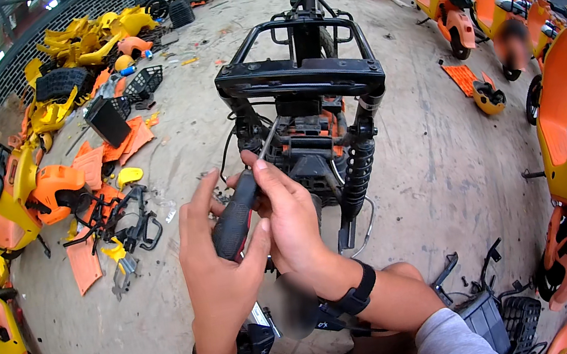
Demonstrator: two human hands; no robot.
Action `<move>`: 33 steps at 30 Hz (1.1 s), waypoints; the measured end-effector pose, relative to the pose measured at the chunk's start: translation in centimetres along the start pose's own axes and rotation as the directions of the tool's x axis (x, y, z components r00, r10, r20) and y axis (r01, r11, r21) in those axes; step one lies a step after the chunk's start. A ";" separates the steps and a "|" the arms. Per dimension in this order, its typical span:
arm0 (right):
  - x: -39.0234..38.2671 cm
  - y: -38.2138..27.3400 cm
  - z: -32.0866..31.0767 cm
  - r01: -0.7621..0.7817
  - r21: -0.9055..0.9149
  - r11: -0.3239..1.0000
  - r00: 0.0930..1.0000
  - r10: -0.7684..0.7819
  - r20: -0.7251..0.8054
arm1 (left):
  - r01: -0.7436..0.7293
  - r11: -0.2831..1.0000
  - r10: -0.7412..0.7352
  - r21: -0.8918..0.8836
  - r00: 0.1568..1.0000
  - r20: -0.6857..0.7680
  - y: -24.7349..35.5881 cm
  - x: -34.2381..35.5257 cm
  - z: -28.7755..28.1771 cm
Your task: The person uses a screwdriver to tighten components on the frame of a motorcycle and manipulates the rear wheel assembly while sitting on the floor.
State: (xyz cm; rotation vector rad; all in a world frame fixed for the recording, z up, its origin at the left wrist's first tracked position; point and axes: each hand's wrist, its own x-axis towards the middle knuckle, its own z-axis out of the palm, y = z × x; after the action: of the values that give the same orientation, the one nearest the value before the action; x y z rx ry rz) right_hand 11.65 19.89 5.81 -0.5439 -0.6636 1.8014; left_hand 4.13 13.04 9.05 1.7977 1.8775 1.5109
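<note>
My left hand (211,258) is closed loosely round the black rubber handle of a screwdriver (235,212), its index finger raised along the side. My right hand (290,225) grips the same tool near the top of the handle, where the metal shaft points up and away. Just beyond it is a stripped scooter frame (298,76) with a black tubular rack, a coil shock (354,183) at its right and an exposed mechanism (311,142) in the middle. The shaft's tip lies over this mechanism; whether it touches anything I cannot tell.
Yellow and orange scooters (562,143) line the right side; others (7,203) stand at the left. Yellow panels (81,42), black crates (142,84) and loose parts (145,228) lie on the grey floor (452,185). More black parts (486,312) lie at lower right, beside my legs.
</note>
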 end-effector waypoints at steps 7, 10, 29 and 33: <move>0.1 -0.1 -0.8 -0.014 0.046 0.999 1.000 0.014 0.010 | 0.392 0.847 -0.311 -0.359 0.913 0.263 0.2 0.1 -0.5; 0.4 0.0 -1.2 -0.006 0.041 0.999 1.000 0.007 -0.009 | 0.264 0.909 -0.213 -0.323 0.959 0.185 0.6 -0.4 0.6; -0.4 -0.1 -0.8 -0.012 0.020 1.000 1.000 0.011 0.020 | 0.313 0.845 -0.287 -0.433 0.950 0.127 0.8 0.2 1.1; -0.3 0.2 -0.9 -0.015 0.044 0.999 1.000 0.014 0.021 | 0.060 0.984 -0.050 -0.169 0.997 0.062 -0.2 0.0 1.3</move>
State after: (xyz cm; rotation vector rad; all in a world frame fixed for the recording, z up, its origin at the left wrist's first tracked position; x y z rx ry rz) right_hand 12.22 19.67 5.00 -0.5018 -0.6342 1.8329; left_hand 4.87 13.80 8.25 1.6814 1.7000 1.5334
